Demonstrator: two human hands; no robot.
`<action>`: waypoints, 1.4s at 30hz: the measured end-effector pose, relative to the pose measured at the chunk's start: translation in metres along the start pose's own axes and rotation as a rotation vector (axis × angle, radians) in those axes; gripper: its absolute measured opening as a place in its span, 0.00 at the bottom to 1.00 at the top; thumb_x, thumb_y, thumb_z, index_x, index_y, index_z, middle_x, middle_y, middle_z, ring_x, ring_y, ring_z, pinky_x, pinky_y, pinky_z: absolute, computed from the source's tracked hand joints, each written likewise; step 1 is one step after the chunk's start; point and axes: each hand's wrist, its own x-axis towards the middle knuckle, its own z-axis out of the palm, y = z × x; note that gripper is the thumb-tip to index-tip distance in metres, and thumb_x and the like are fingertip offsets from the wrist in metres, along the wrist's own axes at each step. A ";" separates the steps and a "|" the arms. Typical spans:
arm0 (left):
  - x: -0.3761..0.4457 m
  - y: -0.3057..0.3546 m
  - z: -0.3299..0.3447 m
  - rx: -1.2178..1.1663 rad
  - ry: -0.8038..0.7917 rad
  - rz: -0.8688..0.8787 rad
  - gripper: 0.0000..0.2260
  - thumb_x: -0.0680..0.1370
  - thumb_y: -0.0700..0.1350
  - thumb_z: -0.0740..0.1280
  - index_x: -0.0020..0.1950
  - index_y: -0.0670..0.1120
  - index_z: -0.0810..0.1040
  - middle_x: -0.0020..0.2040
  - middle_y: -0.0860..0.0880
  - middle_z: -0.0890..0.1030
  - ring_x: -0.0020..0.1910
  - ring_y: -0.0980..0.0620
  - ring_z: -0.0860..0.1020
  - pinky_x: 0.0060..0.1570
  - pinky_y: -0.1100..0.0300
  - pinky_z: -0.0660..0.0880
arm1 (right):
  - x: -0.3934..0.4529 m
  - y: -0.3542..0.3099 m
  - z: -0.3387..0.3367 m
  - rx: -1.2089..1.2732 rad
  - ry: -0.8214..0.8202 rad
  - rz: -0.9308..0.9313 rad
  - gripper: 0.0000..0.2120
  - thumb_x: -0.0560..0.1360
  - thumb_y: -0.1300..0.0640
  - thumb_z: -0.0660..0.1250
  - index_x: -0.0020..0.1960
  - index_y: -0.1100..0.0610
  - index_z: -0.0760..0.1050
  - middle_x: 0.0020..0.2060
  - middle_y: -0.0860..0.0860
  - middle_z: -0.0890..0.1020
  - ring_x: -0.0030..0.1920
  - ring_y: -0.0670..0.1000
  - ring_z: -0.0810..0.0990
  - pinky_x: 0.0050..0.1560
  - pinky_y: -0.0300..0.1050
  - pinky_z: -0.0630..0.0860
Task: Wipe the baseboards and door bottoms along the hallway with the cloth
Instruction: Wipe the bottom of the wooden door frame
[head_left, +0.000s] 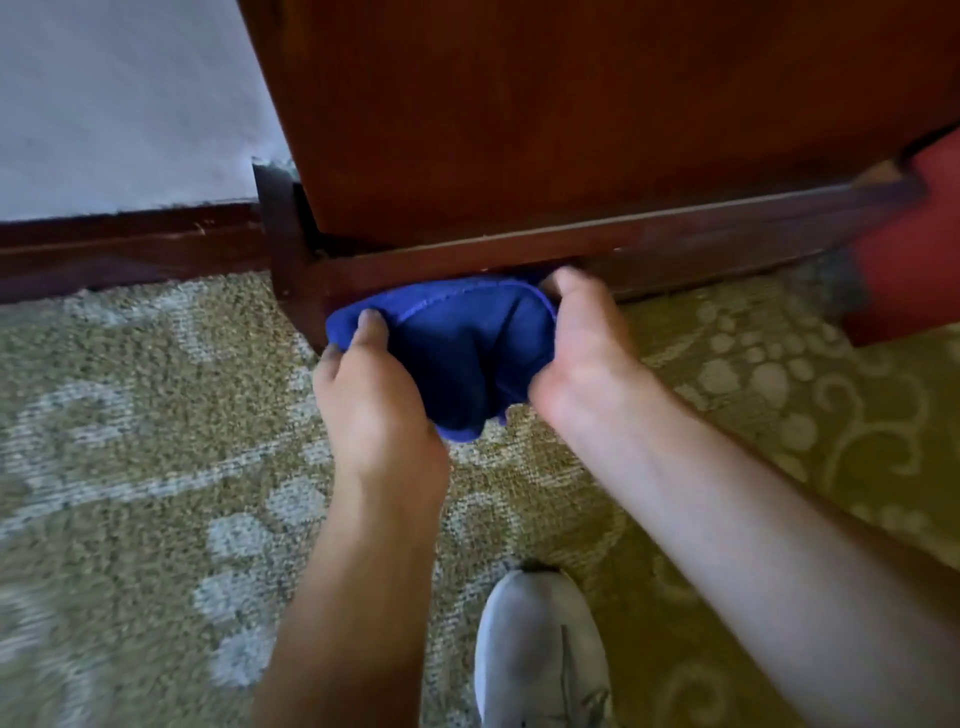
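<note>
Blue cloth bunched in both hands at the door's foot.

Near: white shoe planted on patterned carpet. Farther: left hand and right hand, fingers curled, pinching cloth at either end, likely to press it flat against door bottom. Beyond left: dark baseboard below pale wall.

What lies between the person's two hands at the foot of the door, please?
The head view shows the blue cloth bunched between the left hand and the right hand, both gripping it against the door bottom.
</note>
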 end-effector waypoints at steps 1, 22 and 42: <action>-0.006 0.007 0.004 0.015 0.003 0.043 0.08 0.81 0.45 0.63 0.58 0.46 0.74 0.56 0.48 0.80 0.52 0.52 0.80 0.54 0.53 0.76 | -0.001 -0.009 0.002 0.009 -0.036 0.007 0.09 0.64 0.56 0.64 0.43 0.56 0.76 0.37 0.56 0.78 0.35 0.55 0.78 0.38 0.47 0.76; 0.030 -0.041 -0.011 0.237 0.140 -0.198 0.16 0.79 0.43 0.63 0.66 0.39 0.74 0.63 0.42 0.78 0.63 0.42 0.76 0.67 0.47 0.70 | 0.001 0.037 -0.046 -0.277 -0.029 0.135 0.17 0.78 0.62 0.60 0.67 0.64 0.72 0.57 0.62 0.80 0.48 0.57 0.81 0.45 0.47 0.77; 0.022 -0.064 0.026 0.345 0.203 0.115 0.05 0.80 0.45 0.62 0.53 0.45 0.74 0.50 0.46 0.80 0.53 0.46 0.79 0.61 0.49 0.75 | 0.051 -0.008 -0.050 -0.175 -0.112 0.066 0.04 0.73 0.61 0.65 0.45 0.60 0.78 0.33 0.54 0.80 0.23 0.45 0.78 0.23 0.32 0.71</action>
